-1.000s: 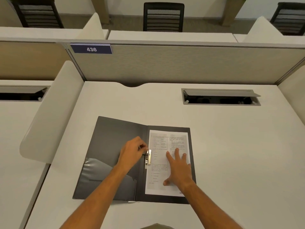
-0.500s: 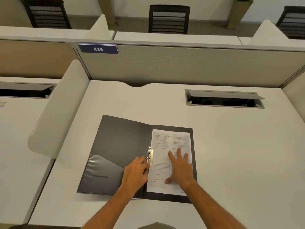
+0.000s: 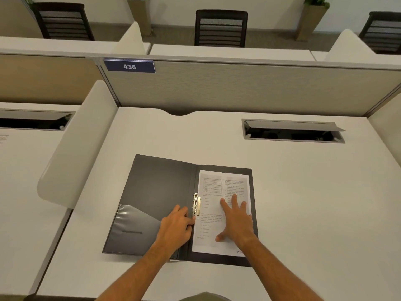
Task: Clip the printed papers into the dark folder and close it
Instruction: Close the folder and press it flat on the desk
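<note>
The dark folder (image 3: 160, 185) lies open and flat on the white desk. Its right half carries the printed papers (image 3: 213, 218), white sheets with small text. A metal clip (image 3: 196, 204) lies down over the papers' left edge, at the spine. My left hand (image 3: 176, 229) rests on the folder's left half just below the clip, fingers curled and touching the paper's edge. My right hand (image 3: 236, 220) is pressed flat on the papers with fingers spread. A clear pocket (image 3: 134, 227) covers the lower left inside cover.
The white desk (image 3: 303, 203) has a cable slot with a raised lid (image 3: 293, 130) at the back right. A grey partition (image 3: 238, 88) with a "436" label (image 3: 129, 66) closes the back. A curved white divider (image 3: 73, 148) stands on the left. Chairs stand beyond.
My left hand has come off the clip and dropped toward me, now resting below it. The clip lies flat. My right hand stays pressed on the papers.
</note>
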A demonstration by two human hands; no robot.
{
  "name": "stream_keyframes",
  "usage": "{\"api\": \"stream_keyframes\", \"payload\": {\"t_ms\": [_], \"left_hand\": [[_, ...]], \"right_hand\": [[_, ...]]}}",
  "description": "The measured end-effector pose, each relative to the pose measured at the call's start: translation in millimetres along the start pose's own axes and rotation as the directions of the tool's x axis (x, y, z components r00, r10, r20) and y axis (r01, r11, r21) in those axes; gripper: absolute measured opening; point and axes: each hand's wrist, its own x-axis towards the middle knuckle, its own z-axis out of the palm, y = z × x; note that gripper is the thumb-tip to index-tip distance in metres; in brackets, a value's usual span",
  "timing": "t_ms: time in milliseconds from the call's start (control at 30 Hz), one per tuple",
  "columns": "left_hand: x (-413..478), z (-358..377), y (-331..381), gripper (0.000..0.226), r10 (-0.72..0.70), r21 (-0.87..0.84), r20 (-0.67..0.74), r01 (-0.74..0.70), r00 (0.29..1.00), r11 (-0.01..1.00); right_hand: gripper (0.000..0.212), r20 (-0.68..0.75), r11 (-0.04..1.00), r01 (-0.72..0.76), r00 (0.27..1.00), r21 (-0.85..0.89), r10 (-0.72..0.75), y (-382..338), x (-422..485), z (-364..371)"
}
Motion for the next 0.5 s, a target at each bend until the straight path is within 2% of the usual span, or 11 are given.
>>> {"api": "stream_keyframes", "payload": {"t_ms": [133, 200, 233, 300, 333, 400, 433, 500], "left_hand": [[-7.4, -9.3, -10.7, 0.026, 0.042, 0.02, -0.055, -0.041, 0.998, 0.999], [-17.9, -17.4, -25.0, 0.027, 0.024, 0.031, -0.165, -0.019, 0.986, 0.999], [-24.5, -24.6, -34.0, 0.032, -0.045, 0.023, -0.236, 0.052, 0.971, 0.998], [-39.9, -43.2, -53.9, 0.043, -0.292, -0.018, -0.323, 0.303, 0.9, 0.953], [-48.6, -51.3, -64.7, 0.05, -0.436, -0.045, -0.308, 0.445, 0.845, 0.894], [-65.5, -61.1, -84.5, 0.069, -0.677, -0.171, -0.178, 0.654, 0.715, 0.736], [-73.3, -64.8, -91.6, 0.076, -0.748, -0.275, -0.075, 0.707, 0.66, 0.651], [-85.3, -72.3, -100.8, 0.081, -0.802, -0.502, 0.069, 0.716, 0.593, 0.486]], "right_hand": [[0.133, 0.0, 1.0, 0.002, 1.0, 0.02, -0.002, -0.1, -1.2, -1.1], [0.133, 0.002, 1.0, 0.007, 1.0, 0.03, -0.007, 1.0, -1.4, -1.2], [0.133, 0.002, 0.999, 0.008, 1.0, 0.035, -0.008, 1.8, -1.6, -1.0], [0.133, 0.003, 0.999, 0.01, 1.0, 0.039, -0.01, 3.3, -1.6, -0.4], [0.133, 0.003, 0.999, 0.013, 1.0, 0.038, -0.013, 3.6, -1.7, -0.2], [0.132, 0.001, 0.999, 0.02, 1.0, 0.036, -0.02, 4.2, -1.8, 0.1], [0.132, 0.0, 0.999, 0.022, 1.0, 0.035, -0.022, 4.8, -1.9, 0.4], [0.133, -0.009, 0.999, 0.029, 1.0, 0.03, -0.028, 6.7, -2.0, 1.6]]}}
